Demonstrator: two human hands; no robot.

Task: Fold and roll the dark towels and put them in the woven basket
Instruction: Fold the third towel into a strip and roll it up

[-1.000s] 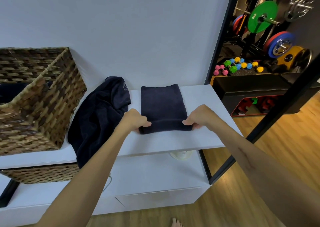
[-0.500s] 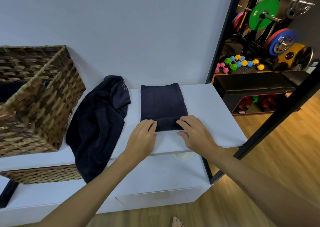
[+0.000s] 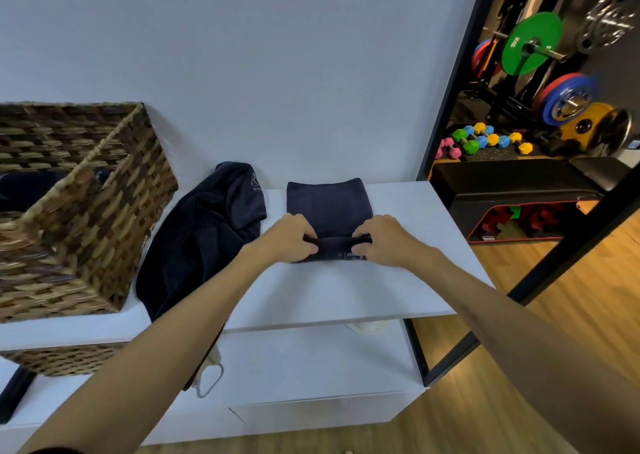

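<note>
A folded dark navy towel (image 3: pixel 329 205) lies on the white shelf top (image 3: pixel 408 263). Its near end is turned over into a short roll. My left hand (image 3: pixel 291 237) grips the left end of that roll and my right hand (image 3: pixel 388 240) grips the right end. A second dark towel (image 3: pixel 204 235) lies crumpled to the left and hangs over the shelf's front edge. The woven basket (image 3: pixel 104 218) stands at the far left, tilted, with something dark inside.
A white wall rises right behind the shelf. A lower white shelf (image 3: pixel 311 367) sits below, with another woven basket (image 3: pixel 62 358) under the top. To the right, a black frame (image 3: pixel 446 107) borders a gym area with weight plates (image 3: pixel 530 43) and small dumbbells (image 3: pixel 485 138).
Both hands moved from pinching the towel's near corners to its near edge, then turned that edge over away from me into a first roll. The head camera shifted slightly.
</note>
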